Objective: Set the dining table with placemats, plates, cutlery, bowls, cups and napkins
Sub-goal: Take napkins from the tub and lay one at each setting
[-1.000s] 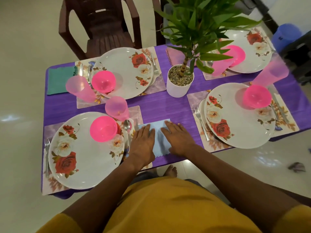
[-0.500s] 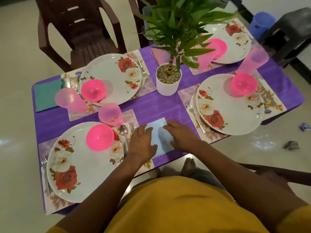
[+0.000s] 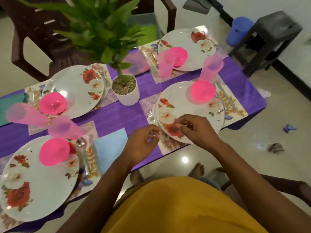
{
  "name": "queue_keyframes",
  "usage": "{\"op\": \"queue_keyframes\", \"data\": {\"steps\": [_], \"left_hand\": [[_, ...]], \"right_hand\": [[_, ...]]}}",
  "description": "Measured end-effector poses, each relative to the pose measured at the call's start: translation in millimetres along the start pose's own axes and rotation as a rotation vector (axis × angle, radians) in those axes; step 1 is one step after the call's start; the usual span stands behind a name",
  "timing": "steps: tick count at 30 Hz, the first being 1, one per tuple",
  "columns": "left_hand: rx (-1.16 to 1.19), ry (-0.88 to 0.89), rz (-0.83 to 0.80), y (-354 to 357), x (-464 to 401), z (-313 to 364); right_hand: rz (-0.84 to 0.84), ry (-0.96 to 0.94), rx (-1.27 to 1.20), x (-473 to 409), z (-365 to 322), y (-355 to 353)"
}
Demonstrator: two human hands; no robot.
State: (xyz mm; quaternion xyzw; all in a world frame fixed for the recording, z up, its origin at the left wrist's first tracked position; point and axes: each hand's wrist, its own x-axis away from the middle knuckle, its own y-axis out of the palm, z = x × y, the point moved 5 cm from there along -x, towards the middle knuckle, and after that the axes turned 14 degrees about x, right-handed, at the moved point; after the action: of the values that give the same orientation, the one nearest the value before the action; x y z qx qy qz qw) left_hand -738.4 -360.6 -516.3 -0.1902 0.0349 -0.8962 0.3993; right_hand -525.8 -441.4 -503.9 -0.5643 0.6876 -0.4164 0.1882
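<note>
Napkins are the step in hand: blue napkin (image 3: 110, 147) lies lower centre; both hands, left (image 3: 143, 145) and right (image 3: 196, 130), hover loosely curled, holding nothing. Next likely needs 1 more napkin.

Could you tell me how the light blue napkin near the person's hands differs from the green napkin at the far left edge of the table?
The light blue napkin lies in full view beside the near-left plate, just left of the left hand. The green napkin is darker, sits beside the far-left placemat, and is cut off by the frame edge and partly hidden behind a pink cup. Both lie flat on the purple tablecloth, and neither hand touches either.
</note>
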Motion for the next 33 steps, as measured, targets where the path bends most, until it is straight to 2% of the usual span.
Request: {"op": "queue_keyframes", "data": {"steps": [11, 18, 24, 33], "left_hand": [[-0.004, 0.046, 0.130, 140.2, -63.2, 84.7], [-0.084, 0.057, 0.051, 191.1, -115.1, 107.7], [-0.054, 0.111, -0.008, 215.6, -166.8, 130.2], [-0.063, 0.137, -0.087, 249.0, -229.6, 165.8]], "right_hand": [[0.035, 0.031, -0.111, 2.9, 141.0, -123.3], [0.047, 0.089, -0.097, -11.9, 189.4, -156.3], [0.079, 0.188, -0.061, -36.6, 214.0, -187.6], [0.176, 0.206, -0.028, -79.7, 248.4, -230.7]]}}
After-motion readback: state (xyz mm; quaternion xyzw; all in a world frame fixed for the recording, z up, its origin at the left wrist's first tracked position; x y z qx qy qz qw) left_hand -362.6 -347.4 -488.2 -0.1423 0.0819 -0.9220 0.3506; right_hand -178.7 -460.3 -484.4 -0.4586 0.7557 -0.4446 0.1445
